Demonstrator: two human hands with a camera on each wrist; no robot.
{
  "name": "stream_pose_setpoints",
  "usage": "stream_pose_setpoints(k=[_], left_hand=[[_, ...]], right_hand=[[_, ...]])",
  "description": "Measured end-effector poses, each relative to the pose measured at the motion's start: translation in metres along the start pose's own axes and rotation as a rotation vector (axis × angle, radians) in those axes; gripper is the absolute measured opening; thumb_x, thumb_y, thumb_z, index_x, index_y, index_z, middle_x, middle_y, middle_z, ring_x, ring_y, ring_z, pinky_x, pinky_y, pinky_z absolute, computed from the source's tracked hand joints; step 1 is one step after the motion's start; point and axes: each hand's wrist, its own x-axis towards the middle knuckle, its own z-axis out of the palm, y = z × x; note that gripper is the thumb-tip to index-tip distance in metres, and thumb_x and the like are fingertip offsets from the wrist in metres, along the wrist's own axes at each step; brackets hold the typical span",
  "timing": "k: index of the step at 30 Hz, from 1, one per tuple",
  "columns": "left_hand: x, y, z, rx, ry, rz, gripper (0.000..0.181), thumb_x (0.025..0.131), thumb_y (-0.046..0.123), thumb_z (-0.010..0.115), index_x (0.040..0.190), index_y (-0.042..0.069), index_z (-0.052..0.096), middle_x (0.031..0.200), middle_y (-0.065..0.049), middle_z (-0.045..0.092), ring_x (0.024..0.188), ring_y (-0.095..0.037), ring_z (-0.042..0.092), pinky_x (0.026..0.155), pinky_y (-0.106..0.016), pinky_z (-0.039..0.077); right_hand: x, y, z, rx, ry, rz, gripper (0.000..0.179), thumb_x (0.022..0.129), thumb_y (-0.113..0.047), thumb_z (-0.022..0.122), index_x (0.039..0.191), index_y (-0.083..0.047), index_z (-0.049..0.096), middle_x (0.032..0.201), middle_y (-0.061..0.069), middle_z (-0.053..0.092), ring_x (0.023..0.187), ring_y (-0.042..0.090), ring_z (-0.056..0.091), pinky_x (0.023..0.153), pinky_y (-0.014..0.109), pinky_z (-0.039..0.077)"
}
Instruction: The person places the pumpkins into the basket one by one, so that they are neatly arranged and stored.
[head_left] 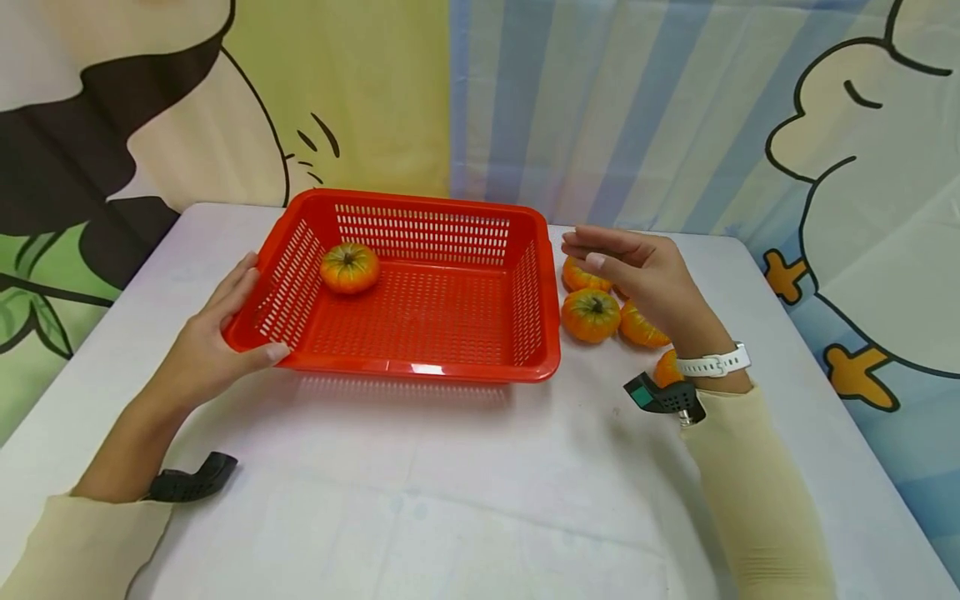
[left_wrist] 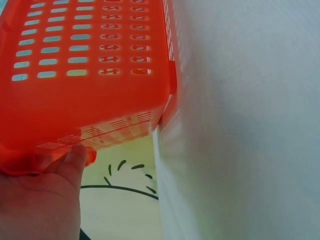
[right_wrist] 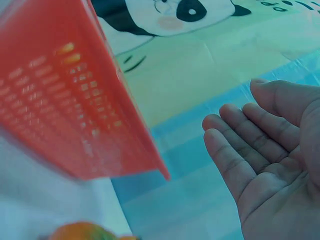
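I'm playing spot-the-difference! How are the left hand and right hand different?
The left hand grips the red rectangular plastic basket; the right hand holds nothing. The right hand has a white wristband below it; the left hand shows none. Both hands have a curved black gadget by the wrist and a cream sleeve.

And we're looking at pale cream sleeves, folks: the left sleeve (head_left: 93,546) roomy at the cuff, the right sleeve (head_left: 757,492) finely creased! On the right we spot a white wristband (head_left: 716,363), then a black wrist mount (head_left: 667,397) with a green patch (head_left: 642,394); on the left, a curved black wrist piece (head_left: 193,481).
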Motion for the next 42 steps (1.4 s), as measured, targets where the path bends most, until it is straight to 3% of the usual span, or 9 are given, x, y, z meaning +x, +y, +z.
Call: stream_pose_setpoints(k=[3,6,9,15,20,27,32,35,42], left_hand=[[0.0,0.001,-0.001,0.004,0.002,-0.005,0.1,0.08,0.021,0.079,0.155,0.028,0.013,0.158,0.022,0.008,0.146,-0.012,0.011,0.079,-0.007,0.04],[0.0,0.0,-0.001,0.008,0.002,-0.013,0.1,0.081,0.021,0.079,0.155,0.028,0.012,0.158,0.023,0.008,0.146,-0.012,0.011,0.079,-0.007,0.04],[0.0,0.0,0.0,0.004,0.0,-0.017,0.1,0.081,0.022,0.079,0.155,0.028,0.013,0.158,0.022,0.008,0.146,-0.012,0.012,0.079,-0.008,0.04],[0.001,0.001,0.0,0.019,0.004,-0.026,0.101,0.08,0.023,0.079,0.155,0.028,0.012,0.158,0.023,0.008,0.146,-0.015,0.012,0.082,-0.014,0.042],[0.001,0.001,0.001,0.017,0.003,-0.027,0.1,0.08,0.023,0.079,0.155,0.029,0.012,0.158,0.023,0.008,0.146,-0.016,0.014,0.082,-0.016,0.043],[0.001,0.0,0.001,0.005,0.006,-0.014,0.099,0.081,0.021,0.079,0.155,0.027,0.013,0.158,0.022,0.009,0.146,-0.014,0.013,0.078,-0.007,0.04],[0.001,0.0,0.0,0.034,0.008,-0.035,0.1,0.08,0.023,0.079,0.155,0.028,0.012,0.158,0.023,0.008,0.146,-0.015,0.012,0.084,-0.023,0.044],[0.002,0.0,0.0,0.046,0.007,-0.041,0.1,0.08,0.025,0.079,0.155,0.028,0.012,0.158,0.024,0.007,0.146,-0.016,0.013,0.085,-0.032,0.044],[0.001,0.0,0.001,0.01,0.013,-0.026,0.1,0.08,0.021,0.079,0.155,0.027,0.013,0.158,0.022,0.008,0.146,-0.014,0.013,0.08,-0.011,0.042]], right_hand=[[-0.005,0.006,-0.007,-0.023,0.034,0.006,0.037,0.096,-0.023,0.064,0.132,-0.016,0.063,0.125,0.004,0.065,0.113,0.021,0.062,0.076,0.017,0.053],[-0.009,0.012,-0.012,0.019,0.045,-0.004,0.038,0.096,-0.018,0.064,0.133,-0.012,0.062,0.126,0.007,0.065,0.115,0.022,0.061,0.088,0.024,0.052],[-0.012,0.018,-0.018,0.017,0.07,-0.006,0.038,0.096,-0.016,0.063,0.133,-0.01,0.062,0.126,0.008,0.064,0.113,0.02,0.062,0.09,0.025,0.05],[-0.018,0.029,-0.028,-0.097,0.143,0.083,0.039,0.097,-0.026,0.061,0.136,-0.017,0.06,0.128,0.003,0.064,0.116,0.018,0.06,0.092,0.023,0.048],[-0.024,0.038,-0.036,-0.138,0.138,0.152,0.041,0.098,-0.03,0.06,0.137,-0.019,0.059,0.127,0.001,0.064,0.12,0.015,0.057,0.093,0.019,0.047],[-0.023,0.049,-0.038,-0.05,0.088,0.09,0.041,0.097,-0.02,0.062,0.135,-0.008,0.059,0.127,0.009,0.063,0.121,0.019,0.055,0.093,0.022,0.048],[-0.02,0.056,-0.033,-0.065,0.071,0.138,0.041,0.096,-0.024,0.063,0.135,-0.011,0.06,0.127,0.007,0.064,0.117,0.028,0.058,0.095,0.034,0.048],[-0.02,0.061,-0.032,-0.1,0.078,0.178,0.041,0.096,-0.029,0.063,0.134,-0.013,0.061,0.127,0.005,0.063,0.118,0.023,0.057,0.096,0.032,0.048],[-0.017,0.073,-0.029,-0.1,0.057,0.203,0.04,0.096,-0.03,0.063,0.132,-0.014,0.062,0.128,0.004,0.063,0.119,0.016,0.055,0.093,0.02,0.047]])
